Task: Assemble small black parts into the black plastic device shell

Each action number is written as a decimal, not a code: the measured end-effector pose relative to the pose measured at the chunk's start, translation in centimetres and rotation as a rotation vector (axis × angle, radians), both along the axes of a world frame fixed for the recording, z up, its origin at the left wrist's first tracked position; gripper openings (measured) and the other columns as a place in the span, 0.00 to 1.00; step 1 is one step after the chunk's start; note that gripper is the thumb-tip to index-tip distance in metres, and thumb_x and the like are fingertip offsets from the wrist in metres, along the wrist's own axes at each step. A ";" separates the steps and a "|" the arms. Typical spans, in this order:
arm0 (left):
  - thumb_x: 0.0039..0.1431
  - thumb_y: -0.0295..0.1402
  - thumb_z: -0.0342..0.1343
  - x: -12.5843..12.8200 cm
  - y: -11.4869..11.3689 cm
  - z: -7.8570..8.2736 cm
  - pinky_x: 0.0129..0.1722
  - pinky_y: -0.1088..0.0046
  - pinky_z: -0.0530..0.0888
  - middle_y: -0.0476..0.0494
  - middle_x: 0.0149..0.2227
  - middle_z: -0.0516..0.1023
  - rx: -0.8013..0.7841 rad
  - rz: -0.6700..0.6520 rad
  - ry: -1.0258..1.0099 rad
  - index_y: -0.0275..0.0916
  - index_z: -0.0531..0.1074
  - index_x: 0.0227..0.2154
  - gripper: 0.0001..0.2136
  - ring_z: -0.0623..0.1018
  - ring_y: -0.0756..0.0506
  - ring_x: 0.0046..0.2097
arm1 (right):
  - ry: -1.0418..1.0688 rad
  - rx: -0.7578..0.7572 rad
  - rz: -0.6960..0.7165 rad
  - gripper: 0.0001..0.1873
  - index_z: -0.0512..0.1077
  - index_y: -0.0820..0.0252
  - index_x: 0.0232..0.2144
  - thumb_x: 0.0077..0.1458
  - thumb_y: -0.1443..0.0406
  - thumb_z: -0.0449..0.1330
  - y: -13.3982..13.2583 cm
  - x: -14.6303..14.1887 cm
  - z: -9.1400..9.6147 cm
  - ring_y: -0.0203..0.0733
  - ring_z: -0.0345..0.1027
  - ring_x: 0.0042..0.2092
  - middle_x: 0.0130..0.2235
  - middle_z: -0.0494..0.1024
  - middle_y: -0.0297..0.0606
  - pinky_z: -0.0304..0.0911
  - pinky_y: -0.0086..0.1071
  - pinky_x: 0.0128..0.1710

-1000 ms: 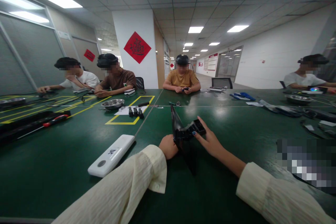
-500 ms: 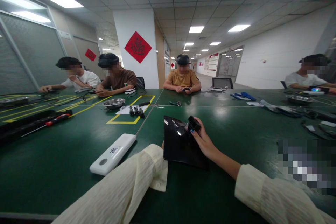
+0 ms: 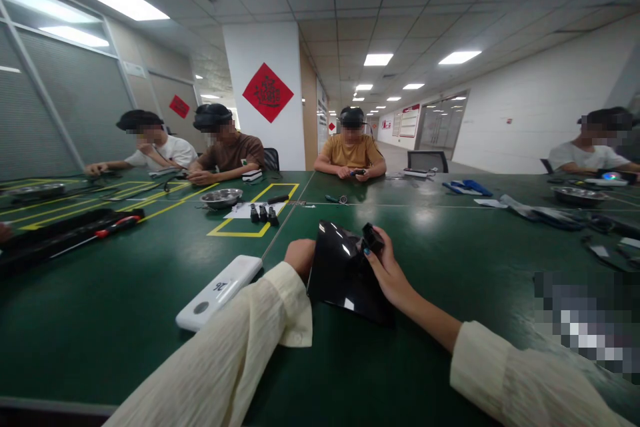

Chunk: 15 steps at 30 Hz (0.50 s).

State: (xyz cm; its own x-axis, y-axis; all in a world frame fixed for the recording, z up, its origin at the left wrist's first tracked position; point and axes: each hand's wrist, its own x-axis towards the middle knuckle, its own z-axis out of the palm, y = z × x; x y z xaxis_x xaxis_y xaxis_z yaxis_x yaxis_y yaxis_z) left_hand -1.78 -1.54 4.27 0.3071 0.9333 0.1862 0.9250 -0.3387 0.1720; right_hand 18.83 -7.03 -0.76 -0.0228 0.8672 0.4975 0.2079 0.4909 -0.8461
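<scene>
A glossy black curved panel is tilted up above the green table in front of me. My right hand is closed around a black blocky part at the panel's upper right; whether the two are joined, I cannot tell. Behind the panel's left edge is my left hand, only its back and wrist showing, with the fingers hidden. To the left of my left forearm lies a white power bank marked 26.
Beyond the panel, several small black parts stand on white paper inside yellow tape. A metal bowl is near them. At left lies a red-handled screwdriver by a black tray. Blue gloves and bags are at right. Several people sit around the table.
My left hand has come further into view at the panel's left side, its wrist now showing. The panel's tilt has changed slightly. My right hand keeps its grip on the black part.
</scene>
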 end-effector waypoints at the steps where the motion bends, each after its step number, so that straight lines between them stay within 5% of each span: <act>1: 0.55 0.37 0.49 -0.7 0.5 0.4 0.36 0.69 0.68 0.37 0.34 0.77 0.038 0.031 0.015 0.39 0.74 0.34 0.11 0.76 0.39 0.40 | -0.006 -0.005 -0.019 0.29 0.42 0.49 0.58 0.58 0.55 0.47 -0.1 -0.2 0.1 0.42 0.61 0.53 0.54 0.64 0.39 0.51 0.44 0.56; 4: 0.58 0.39 0.43 -2.4 1.6 1.2 0.33 0.72 0.66 0.41 0.33 0.77 0.247 0.238 -0.062 0.42 0.71 0.40 0.14 0.76 0.42 0.38 | -0.052 -0.015 -0.058 0.28 0.43 0.50 0.58 0.58 0.56 0.47 -0.5 -0.6 0.7 0.43 0.61 0.53 0.54 0.64 0.40 0.53 0.43 0.55; 7: 0.58 0.40 0.42 -2.8 2.3 0.9 0.30 0.75 0.65 0.47 0.29 0.77 0.250 0.317 -0.340 0.43 0.70 0.38 0.13 0.76 0.46 0.34 | -0.170 0.012 -0.043 0.27 0.45 0.50 0.58 0.58 0.58 0.47 -0.4 -0.9 1.1 0.44 0.62 0.53 0.53 0.66 0.40 0.54 0.44 0.55; 11: 0.56 0.41 0.46 -2.5 3.0 -0.8 0.26 0.76 0.64 0.50 0.22 0.74 0.173 0.258 -0.683 0.40 0.70 0.36 0.13 0.74 0.49 0.26 | -0.342 0.055 0.012 0.29 0.47 0.50 0.58 0.56 0.61 0.50 0.0 -1.2 0.9 0.46 0.61 0.54 0.51 0.66 0.41 0.53 0.46 0.54; 15: 0.52 0.43 0.49 -1.9 3.4 -2.5 0.22 0.77 0.64 0.54 0.14 0.67 0.144 0.098 -0.909 0.37 0.71 0.34 0.15 0.69 0.51 0.19 | -0.397 0.247 -0.120 0.32 0.42 0.57 0.58 0.55 0.62 0.52 -0.5 -0.9 0.6 0.47 0.55 0.56 0.54 0.60 0.49 0.53 0.48 0.55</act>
State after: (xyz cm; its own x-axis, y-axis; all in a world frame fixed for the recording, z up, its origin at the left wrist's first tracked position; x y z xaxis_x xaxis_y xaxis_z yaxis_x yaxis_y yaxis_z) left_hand -3.63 1.81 1.78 -0.0930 0.8965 0.4332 0.4806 -0.3407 0.8081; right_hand 17.92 -7.58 -0.19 -0.1592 0.7325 0.6618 0.5589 0.6195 -0.5512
